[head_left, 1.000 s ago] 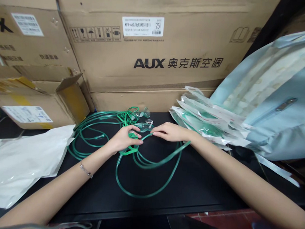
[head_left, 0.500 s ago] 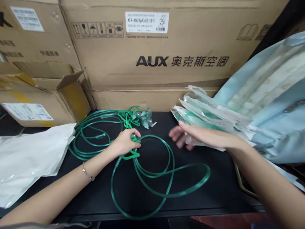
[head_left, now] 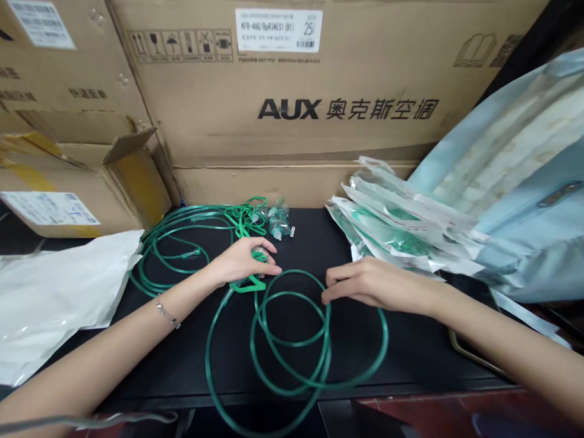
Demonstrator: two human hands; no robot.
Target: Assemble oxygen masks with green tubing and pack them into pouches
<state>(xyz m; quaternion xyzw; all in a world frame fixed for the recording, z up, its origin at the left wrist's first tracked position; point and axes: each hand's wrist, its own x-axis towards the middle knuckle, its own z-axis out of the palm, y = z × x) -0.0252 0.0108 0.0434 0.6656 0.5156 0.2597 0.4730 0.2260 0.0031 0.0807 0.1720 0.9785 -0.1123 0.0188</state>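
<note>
My left hand (head_left: 245, 262) is closed around a small bunch with a green elastic strap (head_left: 252, 286); most of the bunch hides under my fingers. Green plastic tubing (head_left: 253, 377) runs from it in several loose loops over the black table (head_left: 181, 362). On the right side of the loops, my right hand (head_left: 373, 282) pinches the tubing between thumb and fingers. Behind my left hand lies another coil of green tubing (head_left: 147, 258) with green straps (head_left: 246, 219), beside clear greenish plastic pieces (head_left: 279, 222).
Sealed clear-and-white packets (head_left: 392, 226) with green contents are piled at the right, against a light blue bag (head_left: 536, 208). White plastic packaging (head_left: 54, 300) lies at the left. Cardboard boxes (head_left: 294, 142) stand along the back. One loop hangs past the table's front edge.
My right hand has come down and closed on the tubing. The loops have drawn together and shifted, one now dropping lower at the front. My left hand keeps its hold; the view has tilted slightly.
</note>
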